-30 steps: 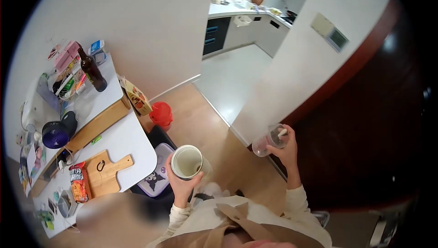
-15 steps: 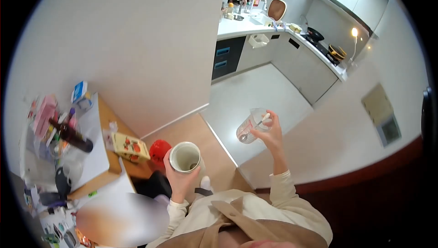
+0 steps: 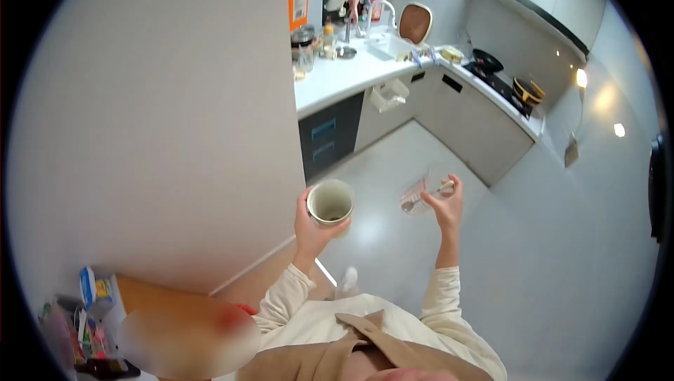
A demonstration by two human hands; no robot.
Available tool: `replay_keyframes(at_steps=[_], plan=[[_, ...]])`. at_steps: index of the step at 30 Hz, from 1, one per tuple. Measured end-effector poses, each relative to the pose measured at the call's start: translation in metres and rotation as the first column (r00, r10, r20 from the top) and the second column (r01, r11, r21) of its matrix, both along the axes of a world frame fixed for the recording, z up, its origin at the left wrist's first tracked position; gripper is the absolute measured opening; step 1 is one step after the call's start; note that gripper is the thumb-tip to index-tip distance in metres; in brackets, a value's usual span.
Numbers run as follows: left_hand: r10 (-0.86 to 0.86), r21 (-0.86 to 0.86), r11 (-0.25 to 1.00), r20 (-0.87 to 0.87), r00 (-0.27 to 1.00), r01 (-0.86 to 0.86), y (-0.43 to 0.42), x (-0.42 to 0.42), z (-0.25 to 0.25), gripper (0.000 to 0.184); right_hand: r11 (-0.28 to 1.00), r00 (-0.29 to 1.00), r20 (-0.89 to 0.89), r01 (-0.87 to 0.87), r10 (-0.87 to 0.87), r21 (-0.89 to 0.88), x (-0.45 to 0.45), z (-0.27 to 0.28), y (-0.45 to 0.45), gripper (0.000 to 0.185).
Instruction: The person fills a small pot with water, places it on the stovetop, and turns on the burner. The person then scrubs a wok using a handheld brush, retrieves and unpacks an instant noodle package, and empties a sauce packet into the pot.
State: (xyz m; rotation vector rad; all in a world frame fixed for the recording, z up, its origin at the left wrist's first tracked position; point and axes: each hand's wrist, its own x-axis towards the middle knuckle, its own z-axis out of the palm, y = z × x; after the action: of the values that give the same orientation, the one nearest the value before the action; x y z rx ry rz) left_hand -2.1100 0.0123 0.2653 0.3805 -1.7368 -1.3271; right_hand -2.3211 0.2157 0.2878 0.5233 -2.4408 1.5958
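Observation:
My left hand (image 3: 313,232) is wrapped round a pale cream cup (image 3: 330,202), its open mouth tipped toward me. A little dark matter shows at the cup's bottom. Off to the right, my right hand (image 3: 445,205) grips a clear measuring cup (image 3: 414,197) with red markings. A spoon (image 3: 444,187) with a white handle is pinched in the same hand, and its metal bowl lies inside or behind the clear wall; I cannot tell which. Both hands are held out in front of my body, above the floor.
Ahead is a white counter (image 3: 330,86) with a sink (image 3: 388,47), bottles and jars. A stove (image 3: 502,86) with pans stands at the right. The wall (image 3: 175,114) ends at the kitchen opening. A wooden surface (image 3: 151,293) with clutter is at lower left.
I have moved forward into the kitchen opening; the counter is nearer and the cluttered table has slid down and left. Both hands keep hold of their things.

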Motion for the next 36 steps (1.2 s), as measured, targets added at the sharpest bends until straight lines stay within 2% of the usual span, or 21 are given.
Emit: replay_keyframes(at_steps=[1, 2, 7, 9, 16, 19, 20, 23, 27, 36], plan=[[0.006, -0.014, 1.000, -0.028, 1.000, -0.006, -0.018, -0.034, 0.006, 0.082, 1.000, 1.000, -0.010, 0.006, -0.006, 0.004, -0.033, 0.002, -0.017, 0.084], [0.050, -0.036, 0.998, 0.037, 0.998, -0.048, -0.033, -0.064, 0.008, 0.082, 1.000, 1.000, -0.001, -0.006, 0.006, 0.016, -0.061, 0.001, -0.028, 0.084], [0.164, -0.084, 0.984, 0.082, 0.983, -0.157, -0.118, -0.197, 0.034, 0.079, 0.991, 0.993, 0.028, -0.118, 0.117, 0.058, -0.183, 0.029, -0.126, 0.084], [0.248, -0.094, 0.967, 0.116, 0.962, -0.238, -0.155, -0.248, 0.029, 0.079, 0.985, 0.986, 0.036, -0.162, 0.160, 0.051, -0.231, 0.028, -0.167, 0.086], [0.321, -0.066, 0.947, 0.084, 0.943, -0.316, -0.287, -0.422, 0.000, 0.079, 0.963, 0.963, -0.036, -0.267, 0.269, 0.037, -0.408, -0.010, -0.332, 0.085], [0.397, -0.095, 0.918, 0.219, 0.892, -0.385, -0.342, -0.490, -0.004, 0.081, 0.945, 0.944, -0.051, -0.325, 0.327, 0.044, -0.473, -0.013, -0.403, 0.085], [0.383, -0.063, 0.923, 0.226, 0.896, -0.379, -0.360, -0.512, -0.006, 0.082, 0.945, 0.948, -0.034, -0.310, 0.315, 0.106, -0.493, -0.011, -0.423, 0.087], [0.379, -0.073, 0.924, 0.283, 0.881, -0.374, -0.412, -0.571, -0.026, 0.084, 0.929, 0.940, -0.060, -0.320, 0.335, 0.185, -0.551, -0.021, -0.482, 0.089], [0.403, -0.092, 0.913, 0.341, 0.849, -0.397, -0.467, -0.646, -0.047, 0.086, 0.887, 0.906, -0.005, -0.413, 0.423, 0.207, -0.620, -0.032, -0.551, 0.090], [0.557, -0.124, 0.825, 0.344, 0.756, -0.551, -0.526, -0.759, -0.075, 0.085, 0.744, 0.792, 0.089, -0.600, 0.603, 0.294, -0.727, -0.063, -0.655, 0.092]])
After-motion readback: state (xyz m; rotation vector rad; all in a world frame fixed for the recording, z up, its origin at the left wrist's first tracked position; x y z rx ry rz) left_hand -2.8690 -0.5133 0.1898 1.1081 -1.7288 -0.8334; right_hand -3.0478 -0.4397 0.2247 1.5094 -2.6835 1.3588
